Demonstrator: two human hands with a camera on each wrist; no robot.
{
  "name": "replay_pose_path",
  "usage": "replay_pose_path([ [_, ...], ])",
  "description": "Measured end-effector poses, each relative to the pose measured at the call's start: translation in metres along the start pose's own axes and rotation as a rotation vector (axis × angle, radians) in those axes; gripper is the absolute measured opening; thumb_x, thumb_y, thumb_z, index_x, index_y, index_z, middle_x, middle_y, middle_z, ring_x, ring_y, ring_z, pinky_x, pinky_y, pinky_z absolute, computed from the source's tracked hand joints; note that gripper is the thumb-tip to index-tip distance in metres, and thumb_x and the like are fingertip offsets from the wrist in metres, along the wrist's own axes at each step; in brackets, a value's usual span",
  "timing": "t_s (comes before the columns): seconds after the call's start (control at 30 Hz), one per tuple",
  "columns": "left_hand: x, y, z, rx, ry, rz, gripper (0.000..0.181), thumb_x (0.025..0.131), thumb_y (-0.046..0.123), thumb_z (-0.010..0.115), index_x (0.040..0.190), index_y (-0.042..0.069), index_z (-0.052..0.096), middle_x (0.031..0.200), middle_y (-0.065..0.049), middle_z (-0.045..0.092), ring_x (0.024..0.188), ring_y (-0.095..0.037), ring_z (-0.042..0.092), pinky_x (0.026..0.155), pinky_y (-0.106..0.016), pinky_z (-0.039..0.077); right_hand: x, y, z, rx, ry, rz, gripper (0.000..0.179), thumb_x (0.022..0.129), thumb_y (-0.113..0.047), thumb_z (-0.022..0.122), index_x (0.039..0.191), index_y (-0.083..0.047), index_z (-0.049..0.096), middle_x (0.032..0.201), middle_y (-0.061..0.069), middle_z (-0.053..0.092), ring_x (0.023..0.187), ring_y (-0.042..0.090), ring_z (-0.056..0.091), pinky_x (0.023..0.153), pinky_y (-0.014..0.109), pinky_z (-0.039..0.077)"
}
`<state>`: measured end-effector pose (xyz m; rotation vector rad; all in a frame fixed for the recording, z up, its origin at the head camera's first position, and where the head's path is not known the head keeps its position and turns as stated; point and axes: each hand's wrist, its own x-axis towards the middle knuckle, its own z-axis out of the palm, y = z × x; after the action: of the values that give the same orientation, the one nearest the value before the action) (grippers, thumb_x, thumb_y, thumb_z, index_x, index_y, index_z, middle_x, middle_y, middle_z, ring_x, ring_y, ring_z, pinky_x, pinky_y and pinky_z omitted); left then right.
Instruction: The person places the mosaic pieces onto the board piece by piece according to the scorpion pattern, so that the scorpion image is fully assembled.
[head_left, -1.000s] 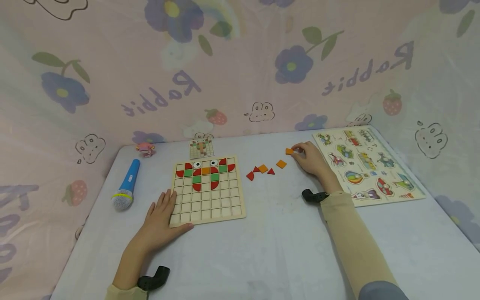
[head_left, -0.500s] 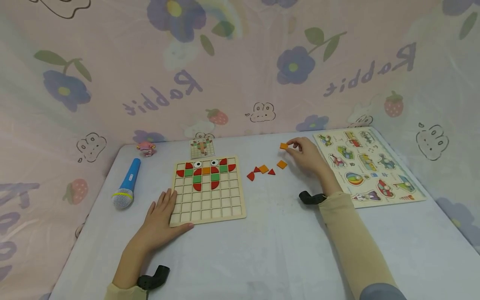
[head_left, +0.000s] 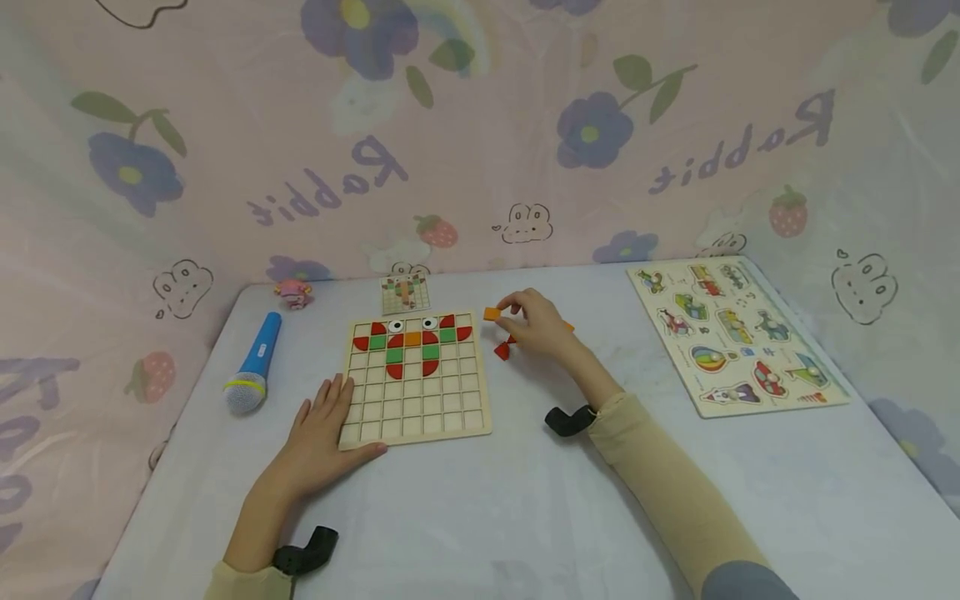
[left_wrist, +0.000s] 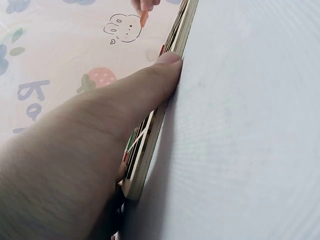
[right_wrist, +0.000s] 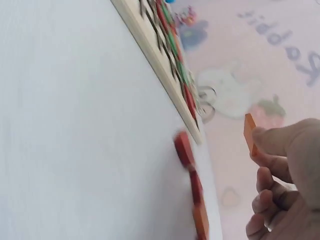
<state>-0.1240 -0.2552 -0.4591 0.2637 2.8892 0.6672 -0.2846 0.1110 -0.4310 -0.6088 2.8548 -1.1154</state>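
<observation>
My right hand pinches an orange square tile between thumb and fingertips, just right of the grid board's far right corner. The right wrist view shows the same orange tile held up on edge. My left hand lies with fingers spread at the near left corner of the wooden grid board, thumb along its near edge. Red, green and orange pieces and two eye tiles fill cells in the board's far rows. Loose red pieces and an orange tile lie partly hidden by my right hand.
A small pattern card lies behind the board. A blue toy microphone and a pink figurine are on the left. A picture puzzle board lies on the right. A printed cloth stands behind the table.
My right hand has lifted the orange tile and carried it left, from beside the picture puzzle to near the grid board, passing over the loose pieces. My left hand has stayed in place.
</observation>
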Motion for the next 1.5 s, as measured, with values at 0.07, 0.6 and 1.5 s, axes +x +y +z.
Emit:
replay_pose_path([
  [0.07, 0.001, 0.0, 0.0, 0.002, 0.0, -0.001, 0.123, 0.089, 0.073, 0.07, 0.17, 0.001, 0.012, 0.176, -0.025, 0.007, 0.163, -0.047, 0.002, 0.127, -0.07, 0.002, 0.005, -0.011, 0.011, -0.007, -0.018, -0.021, 0.029, 0.103, -0.018, 0.07, 0.126, -0.001, 0.07, 0.112, 0.017, 0.062, 0.099, 0.03, 0.054, 0.085, 0.039, 0.046],
  [0.6, 0.004, -0.002, 0.0, 0.009, -0.006, 0.003, 0.123, 0.089, 0.075, 0.069, 0.17, 0.003, 0.011, 0.177, -0.024, 0.006, 0.163, -0.046, 0.001, 0.128, -0.069, 0.002, 0.019, -0.065, 0.079, 0.043, -0.112, -0.059, 0.026, 0.103, -0.023, 0.072, 0.122, -0.005, 0.073, 0.113, 0.013, 0.065, 0.101, 0.025, 0.058, 0.09, 0.038, 0.052],
  [1.5, 0.002, -0.002, 0.0, -0.02, 0.005, 0.002, 0.123, 0.088, 0.071, 0.072, 0.169, 0.0, 0.014, 0.176, -0.024, 0.007, 0.163, -0.047, 0.002, 0.127, -0.07, 0.002, 0.014, -0.062, 0.108, -0.074, 0.016, -0.13, 0.025, 0.097, -0.031, 0.075, 0.118, -0.017, 0.08, 0.108, 0.007, 0.069, 0.096, 0.025, 0.056, 0.08, 0.038, 0.042],
])
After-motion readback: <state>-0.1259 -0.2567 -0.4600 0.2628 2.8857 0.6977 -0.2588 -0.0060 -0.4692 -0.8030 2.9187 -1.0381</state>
